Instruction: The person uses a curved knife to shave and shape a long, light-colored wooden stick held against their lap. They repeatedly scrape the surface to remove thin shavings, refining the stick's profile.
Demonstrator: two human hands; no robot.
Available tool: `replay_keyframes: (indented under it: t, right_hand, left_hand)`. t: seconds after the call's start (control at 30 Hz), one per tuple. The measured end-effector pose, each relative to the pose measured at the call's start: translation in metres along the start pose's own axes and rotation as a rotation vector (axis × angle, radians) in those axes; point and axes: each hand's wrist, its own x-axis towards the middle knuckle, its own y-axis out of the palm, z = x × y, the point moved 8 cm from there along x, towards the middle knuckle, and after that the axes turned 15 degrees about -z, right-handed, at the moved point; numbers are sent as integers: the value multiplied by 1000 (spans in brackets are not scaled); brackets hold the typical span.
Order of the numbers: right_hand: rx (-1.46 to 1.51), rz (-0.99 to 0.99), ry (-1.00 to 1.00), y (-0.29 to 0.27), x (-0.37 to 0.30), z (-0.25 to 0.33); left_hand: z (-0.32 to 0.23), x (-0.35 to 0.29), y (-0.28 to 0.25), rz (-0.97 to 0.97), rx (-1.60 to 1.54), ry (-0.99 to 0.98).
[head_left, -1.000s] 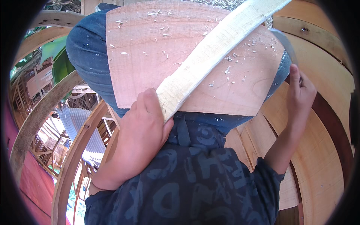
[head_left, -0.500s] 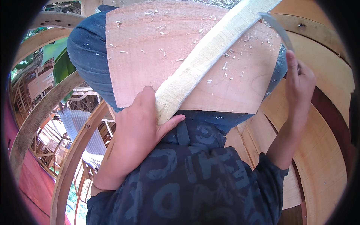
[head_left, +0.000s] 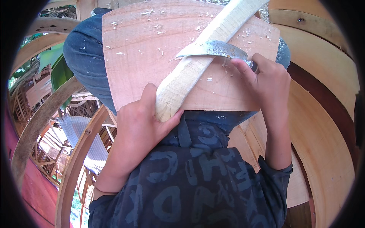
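**Curved blade (head_left: 215, 48) crosses pale wood strip (head_left: 219, 32) at an angle**

Room: planks (head_left: 325, 138) right; curved timber (head_left: 72, 169) and corrugated sheet (head_left: 80, 131) left. Pinkish board (head_left: 133, 72) rests across 2 dark-trousered legs (head_left: 81, 57). Strip is on the board, ahead of the hands, long axis diagonal, near left to far right. Left hand (head_left: 138, 117) is nearer, clasping the strip's near end, thumb along its right edge. Right hand (head_left: 272, 81), well apart from the left, sits right of the strip, closed around the tool's mostly hidden grip; blade tip points left, seemingly touching wood. Shavings (head_left: 148, 12) dot the board.
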Motion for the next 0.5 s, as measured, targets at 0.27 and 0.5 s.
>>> replay_keyframes:
  t: [0.27,0.5]
  right_hand:
    - [-170,-31,602,-27,27,-122]
    - [-18,-19,-39,-8,-4,19]
  left_hand:
    - [11,-11,-1,-3,-60,68]
    - [9,-8,1,4,-8,49]
